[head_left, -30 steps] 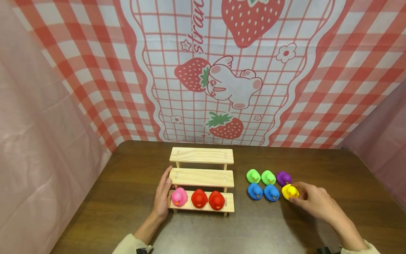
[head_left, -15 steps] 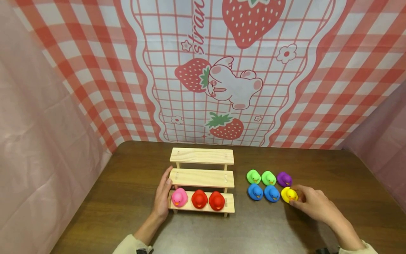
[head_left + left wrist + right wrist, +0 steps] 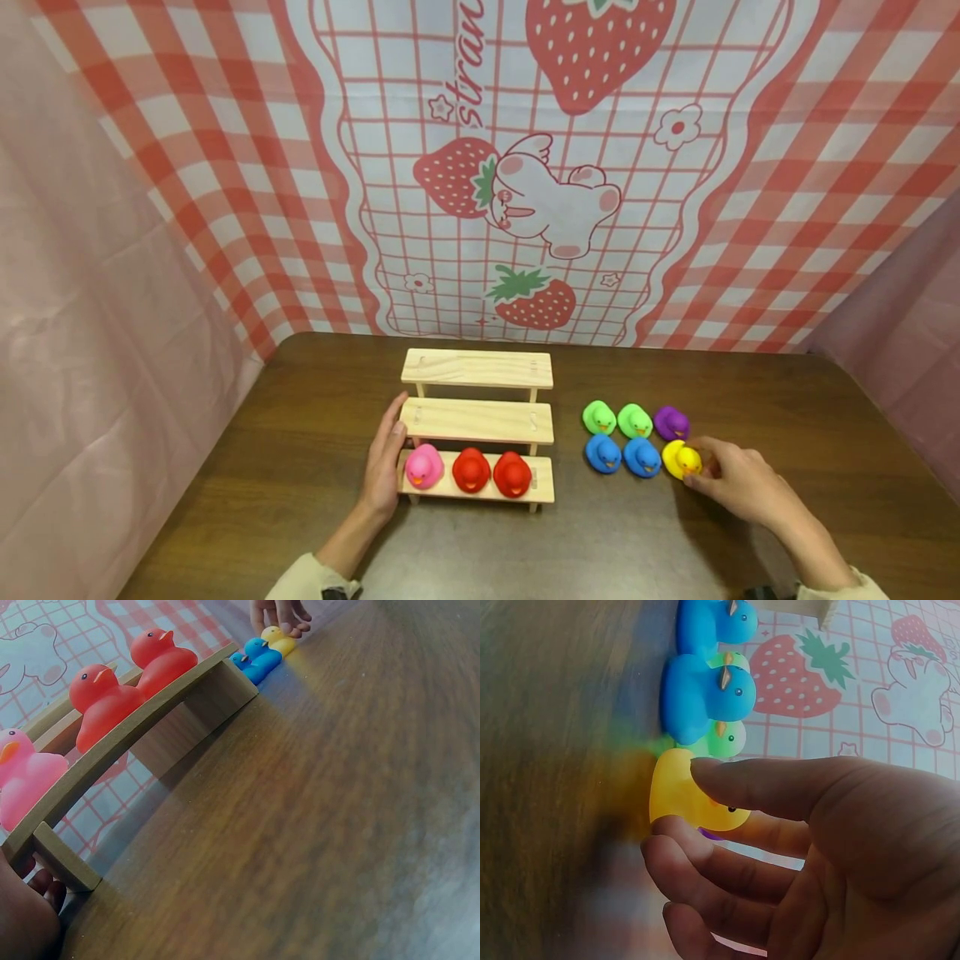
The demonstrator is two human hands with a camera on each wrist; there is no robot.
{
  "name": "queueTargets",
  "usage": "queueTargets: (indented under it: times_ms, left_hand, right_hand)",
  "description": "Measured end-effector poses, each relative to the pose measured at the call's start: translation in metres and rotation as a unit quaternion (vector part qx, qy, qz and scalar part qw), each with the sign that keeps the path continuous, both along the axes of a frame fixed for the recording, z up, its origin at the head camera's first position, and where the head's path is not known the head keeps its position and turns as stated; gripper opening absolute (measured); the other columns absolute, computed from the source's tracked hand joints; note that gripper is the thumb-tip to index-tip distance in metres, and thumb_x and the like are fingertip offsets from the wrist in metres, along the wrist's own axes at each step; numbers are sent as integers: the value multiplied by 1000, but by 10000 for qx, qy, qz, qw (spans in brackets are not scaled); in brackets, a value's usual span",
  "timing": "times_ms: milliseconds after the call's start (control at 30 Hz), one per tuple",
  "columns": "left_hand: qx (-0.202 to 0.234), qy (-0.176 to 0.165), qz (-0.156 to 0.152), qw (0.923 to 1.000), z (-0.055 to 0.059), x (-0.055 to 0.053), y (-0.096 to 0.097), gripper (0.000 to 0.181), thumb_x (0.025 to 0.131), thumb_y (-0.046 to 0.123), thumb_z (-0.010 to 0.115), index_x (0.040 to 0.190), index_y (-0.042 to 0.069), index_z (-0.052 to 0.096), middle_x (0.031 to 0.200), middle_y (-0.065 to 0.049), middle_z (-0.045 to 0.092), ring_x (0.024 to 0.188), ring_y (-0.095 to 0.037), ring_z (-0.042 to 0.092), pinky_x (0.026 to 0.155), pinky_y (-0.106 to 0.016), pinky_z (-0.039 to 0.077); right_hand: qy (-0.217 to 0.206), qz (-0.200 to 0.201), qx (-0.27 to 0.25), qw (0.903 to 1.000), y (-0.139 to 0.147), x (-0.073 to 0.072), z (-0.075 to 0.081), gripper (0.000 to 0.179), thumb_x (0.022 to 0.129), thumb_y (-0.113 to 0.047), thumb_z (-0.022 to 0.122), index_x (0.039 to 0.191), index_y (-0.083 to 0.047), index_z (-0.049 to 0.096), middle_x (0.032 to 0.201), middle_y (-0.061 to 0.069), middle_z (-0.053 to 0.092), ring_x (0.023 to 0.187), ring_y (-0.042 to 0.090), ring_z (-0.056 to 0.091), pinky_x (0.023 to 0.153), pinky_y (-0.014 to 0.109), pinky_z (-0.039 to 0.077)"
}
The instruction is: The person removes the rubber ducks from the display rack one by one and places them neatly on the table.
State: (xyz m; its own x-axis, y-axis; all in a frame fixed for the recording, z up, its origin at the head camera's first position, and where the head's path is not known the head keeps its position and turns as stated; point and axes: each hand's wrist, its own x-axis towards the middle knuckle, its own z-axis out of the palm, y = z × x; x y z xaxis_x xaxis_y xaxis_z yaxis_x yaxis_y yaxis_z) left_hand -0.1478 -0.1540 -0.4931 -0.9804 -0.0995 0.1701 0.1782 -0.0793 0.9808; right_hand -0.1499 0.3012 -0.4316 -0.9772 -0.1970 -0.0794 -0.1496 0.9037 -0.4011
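In the head view, my right hand [image 3: 746, 479] pinches a yellow rubber duck [image 3: 681, 460] on the table. Its thumb lies on the duck's near side in the right wrist view, the fingers on the other side. Left of it sit two blue rubber ducks [image 3: 622, 456]; behind are two green ducks [image 3: 634, 422] and a purple duck [image 3: 671, 423]. My left hand [image 3: 384, 467] holds the left end of a three-tier wooden stand [image 3: 477, 419], with fingertips curled by its leg in the left wrist view. On the lowest tier stand a pink duck [image 3: 424, 467] and two red ducks [image 3: 471, 471].
The stand's upper two tiers rise behind the lowest. A checked strawberry cloth [image 3: 555, 200] hangs along the back edge of the brown table [image 3: 570, 542]. Pale pink curtains [image 3: 112, 333] close off both sides.
The yellow duck has shifted slightly left and forward toward me, beside the blue ducks, with my right hand on it. My left hand and the stand have stayed put.
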Motion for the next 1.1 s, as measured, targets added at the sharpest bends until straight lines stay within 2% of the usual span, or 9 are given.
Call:
queueTargets:
  times_ms: [200,433,600,833,1100]
  left_hand:
    - [-8,3,36,10000,0,0,0,50,109,21,34,154,2,31,93,1,53,82,-6,53,81,-20,45]
    - [7,5,34,10000,0,0,0,50,109,21,34,154,0,30,93,2,54,81,-5,54,80,-20,45]
    - [-29,-43,42,10000,0,1,0,50,109,21,34,155,1,30,95,5,53,82,-6,53,80,-20,45]
    - [14,-77,73,9999,1,1,0,50,109,21,34,156,4,31,117,14,56,91,-5,54,89,-20,42]
    - [95,-132,89,9998,1,0,1,50,108,21,34,156,6,32,125,16,54,100,-2,54,95,-16,39]
  right_hand:
    - [-21,-23,12,10000,0,0,0,50,85,-20,76,127,3,61,77,-2,60,64,9,47,56,26,38]
    - [-41,-67,-10,10000,1,2,6,49,85,-25,77,126,-2,62,76,-3,61,63,9,48,56,26,38]
    - [136,-106,-8,9999,1,6,13,43,86,-25,77,122,-6,64,74,-4,59,60,6,47,54,25,38]
    - [466,-115,-6,9988,-1,10,24,41,88,-29,75,121,-7,64,73,-5,59,60,3,45,54,24,37]
    - [763,-2,-162,9970,-14,14,36,43,87,-28,77,123,-7,64,71,-6,57,58,0,42,53,22,34]
